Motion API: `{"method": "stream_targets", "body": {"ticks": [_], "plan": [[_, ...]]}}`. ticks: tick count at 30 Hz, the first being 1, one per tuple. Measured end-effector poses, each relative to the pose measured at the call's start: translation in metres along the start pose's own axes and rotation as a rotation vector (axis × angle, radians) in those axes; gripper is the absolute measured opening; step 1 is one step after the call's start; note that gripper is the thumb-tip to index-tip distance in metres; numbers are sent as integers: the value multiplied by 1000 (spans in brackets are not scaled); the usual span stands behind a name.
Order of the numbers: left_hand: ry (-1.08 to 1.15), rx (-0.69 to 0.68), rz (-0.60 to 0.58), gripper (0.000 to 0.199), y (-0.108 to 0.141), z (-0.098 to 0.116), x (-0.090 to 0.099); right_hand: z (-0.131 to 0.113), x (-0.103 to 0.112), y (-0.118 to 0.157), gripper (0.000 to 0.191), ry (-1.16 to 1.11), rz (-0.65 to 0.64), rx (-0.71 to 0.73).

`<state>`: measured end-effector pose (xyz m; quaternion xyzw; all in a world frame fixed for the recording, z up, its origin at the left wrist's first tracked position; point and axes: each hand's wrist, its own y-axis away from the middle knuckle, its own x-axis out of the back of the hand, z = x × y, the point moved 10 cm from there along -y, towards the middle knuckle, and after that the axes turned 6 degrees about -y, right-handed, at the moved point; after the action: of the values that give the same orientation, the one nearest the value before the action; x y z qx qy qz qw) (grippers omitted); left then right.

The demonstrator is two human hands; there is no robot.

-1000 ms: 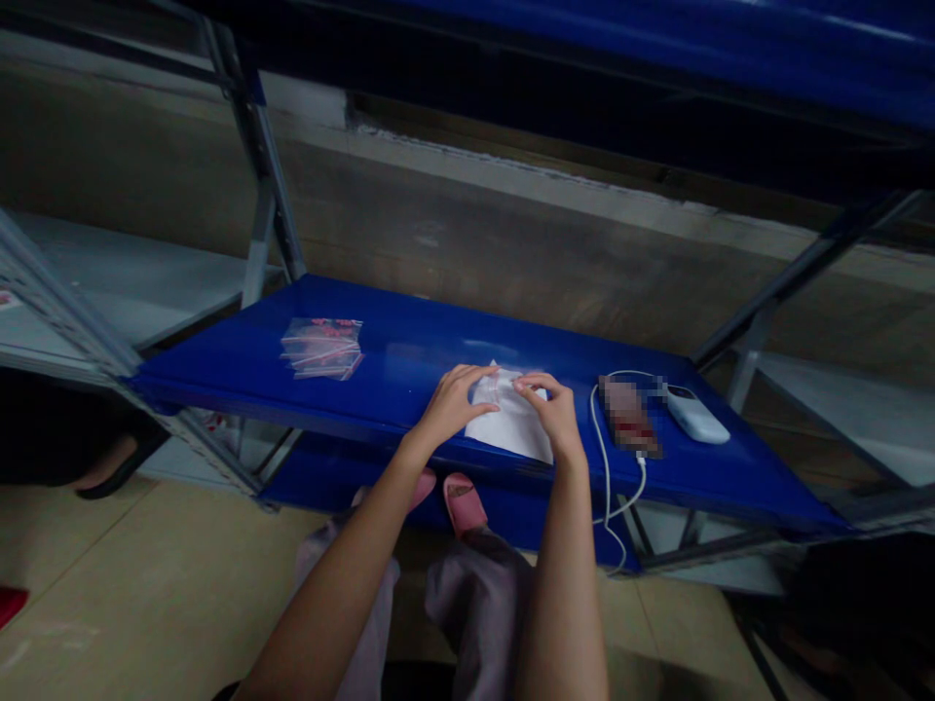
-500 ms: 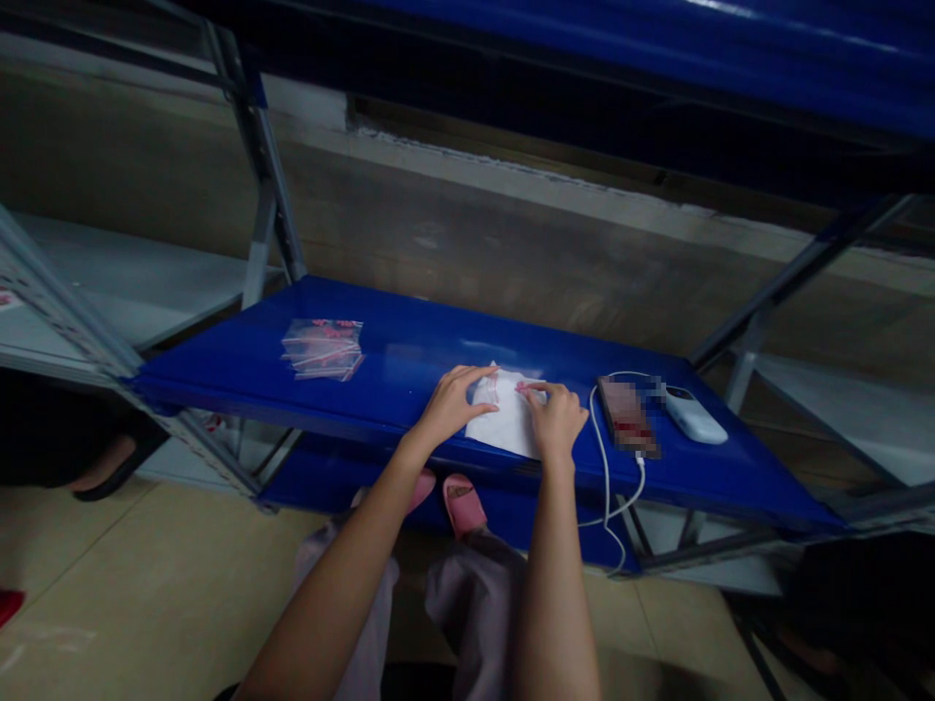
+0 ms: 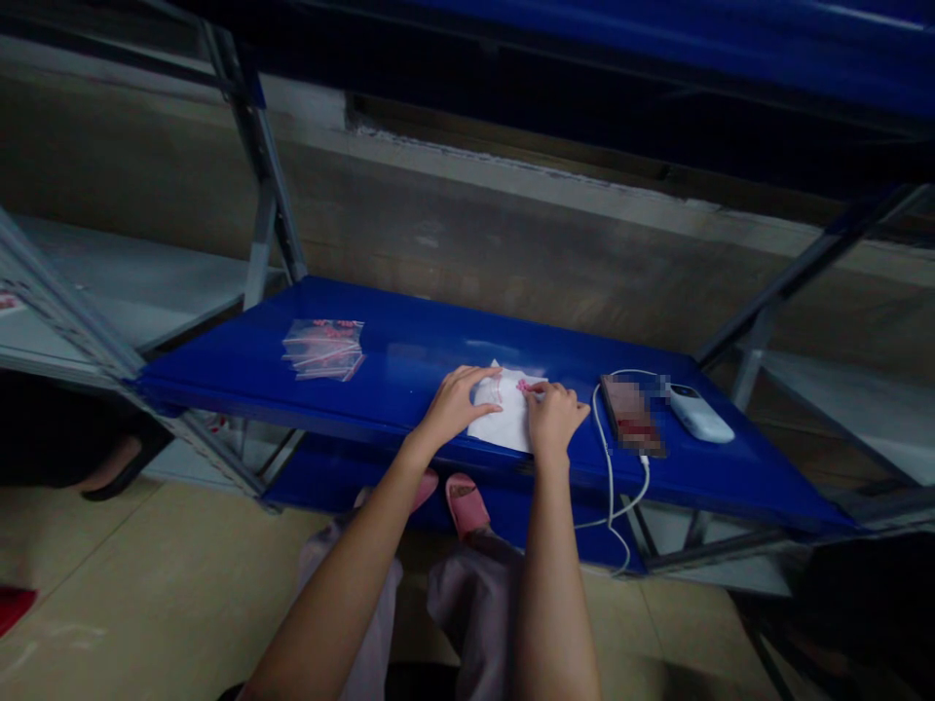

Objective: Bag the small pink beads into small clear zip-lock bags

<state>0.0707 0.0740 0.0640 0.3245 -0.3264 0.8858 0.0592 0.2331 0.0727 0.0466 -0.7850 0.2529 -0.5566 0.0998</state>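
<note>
one white sheet (image 3: 507,433) is laid on a blue steel shelf (image 3: 394,360), near its front edge. the left hand (image 3: 459,407) is rested half open on the sheet's left side, with nothing gripped; the right hand (image 3: 555,419) is held with its fingers drawn together at the top edge (whether that edge is pinched cannot be told). a stack of clear zip bags (image 3: 322,350) is seen to the left, and a blurred phone (image 3: 632,416), a white power bank (image 3: 699,414) and a white cable (image 3: 600,433) to the right.
</note>
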Motion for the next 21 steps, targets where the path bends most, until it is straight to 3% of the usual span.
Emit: {"method": "stream_targets", "body": {"ticks": [4, 8, 11, 13, 16, 21], "plan": [[-7, -1, 0, 54, 0, 0, 1, 1, 4, -1, 23, -55, 5, -14], [-14, 2, 9, 54, 0, 1, 3, 4, 17, -7, 24, -406, 8, -57], [-10, 1, 11, 54, 0, 1, 3, -22, 24, -9, 24, -752, -100, 119], [1, -3, 15, 54, 0, 1, 2, -42, 25, -4, 22, -854, -192, 245], [13, -3, 23, 54, 1, 1, 2, -58, 22, 3, 20, -838, -244, 308], [-4, 3, 7, 54, 2, -1, 3, -52, 32, -2, 25, -719, -79, 265]]}}
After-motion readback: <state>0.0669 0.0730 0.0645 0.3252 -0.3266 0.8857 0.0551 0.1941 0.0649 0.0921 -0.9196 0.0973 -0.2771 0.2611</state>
